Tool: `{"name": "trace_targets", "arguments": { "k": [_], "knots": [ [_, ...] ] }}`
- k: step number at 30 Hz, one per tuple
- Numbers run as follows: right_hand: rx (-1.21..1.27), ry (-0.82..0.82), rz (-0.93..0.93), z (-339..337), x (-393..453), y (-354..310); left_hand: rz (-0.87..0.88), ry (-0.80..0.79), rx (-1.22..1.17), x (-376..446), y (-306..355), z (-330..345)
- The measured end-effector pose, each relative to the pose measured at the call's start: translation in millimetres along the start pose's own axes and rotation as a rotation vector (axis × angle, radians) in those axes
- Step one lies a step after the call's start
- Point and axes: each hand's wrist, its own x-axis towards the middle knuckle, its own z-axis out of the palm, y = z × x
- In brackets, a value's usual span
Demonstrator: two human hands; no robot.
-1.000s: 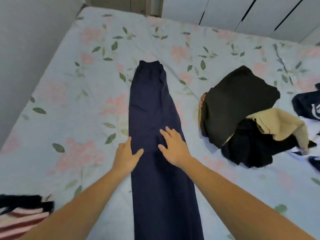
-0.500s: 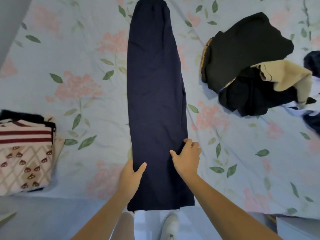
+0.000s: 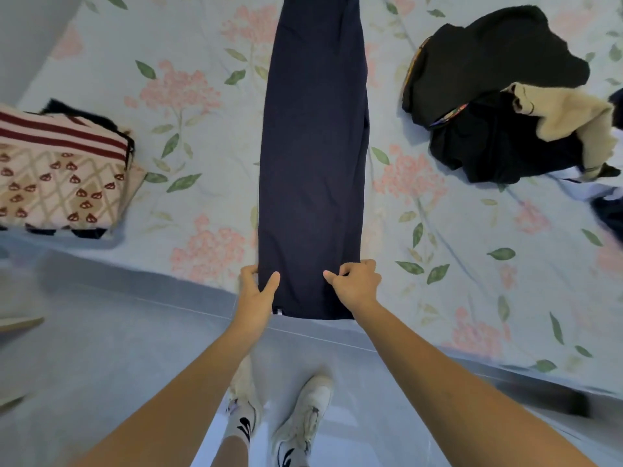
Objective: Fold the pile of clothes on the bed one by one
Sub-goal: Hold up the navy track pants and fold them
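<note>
1. Currently, we see the navy trousers (image 3: 312, 156) laid flat and lengthwise on the floral bed sheet (image 3: 188, 82), hem end hanging slightly over the near bed edge.
2. We note the left hand (image 3: 257, 293) pinching the left edge near the hem, thumb on top, fingers curled beneath.
3. We note the right hand (image 3: 356, 284) pinching the right edge, fingers curled.
4. We locate the unfolded clothes pile (image 3: 499, 96) right of the trousers, apart.
5. We locate the folded stack (image 3: 60, 170) at far left.

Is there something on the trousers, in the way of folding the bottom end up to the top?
Nothing visible. The navy trousers lie bare; both the left hand and right hand grip the hem end. The unfolded pile lies apart, to the right.
</note>
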Motion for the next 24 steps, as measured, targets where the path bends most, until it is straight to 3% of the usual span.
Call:
{"name": "trace_targets", "arguments": {
  "k": [7, 12, 14, 17, 20, 24],
  "knots": [
    [0.382, -0.140, 0.039, -25.1, -5.6, 34.1, -0.032, -0.043, -0.092, -14.1, -13.7, 2.6],
    [0.347, -0.151, 0.034, -28.5, 4.7, 62.8, 0.019, 0.051, 0.073, -7.7, -31.0, 11.3],
    [0.303, -0.191, -0.032, -27.8, 3.4, 65.2, 0.072, 0.073, 0.091, -8.3, -30.8, 13.2],
    [0.430, -0.220, -0.186, -27.2, -9.0, 71.2, 0.205, 0.051, 0.129, -13.0, -30.8, 9.3],
    [0.519, -0.188, -0.352, -29.4, -20.7, 80.7, 0.308, -0.049, 0.275, -13.2, -34.9, 0.8],
    [0.326, -0.169, -0.437, -28.1, -20.8, 96.6, 0.233, -0.228, 0.396, -8.1, -34.6, -12.4]
  ]
}}
